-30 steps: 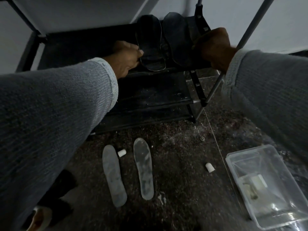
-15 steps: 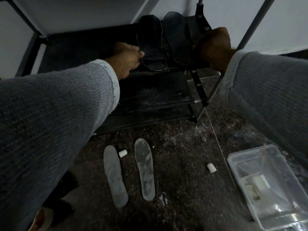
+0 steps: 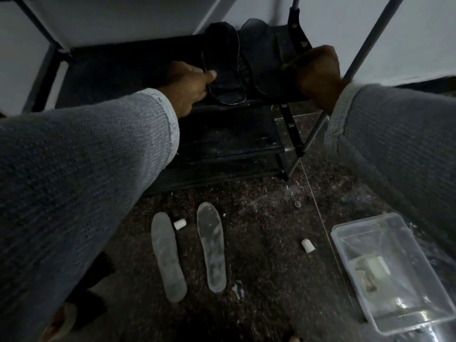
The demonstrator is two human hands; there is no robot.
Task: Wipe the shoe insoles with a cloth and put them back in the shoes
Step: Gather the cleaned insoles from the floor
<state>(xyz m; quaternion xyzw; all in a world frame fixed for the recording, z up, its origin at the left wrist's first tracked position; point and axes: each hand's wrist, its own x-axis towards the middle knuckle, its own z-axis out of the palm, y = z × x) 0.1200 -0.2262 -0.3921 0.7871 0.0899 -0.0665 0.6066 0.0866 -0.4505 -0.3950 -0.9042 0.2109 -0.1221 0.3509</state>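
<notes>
Your left hand [image 3: 190, 88] pinches the left shoe [image 3: 223, 62] on the rack [image 3: 118, 70]; your right hand [image 3: 318, 70] curls on the right shoe [image 3: 261, 58], grip clamped. Both insoles [image 3: 167, 255] [image 3: 212, 245] lie side by side on the floor [image 3: 271, 280], apart from the shoes. A tub [image 3: 394, 275] sits to their right.

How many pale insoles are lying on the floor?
2. The left insole and the right insole lie side by side on the speckled floor, in front of the shoe rack. The sleeves may hide others.
</notes>
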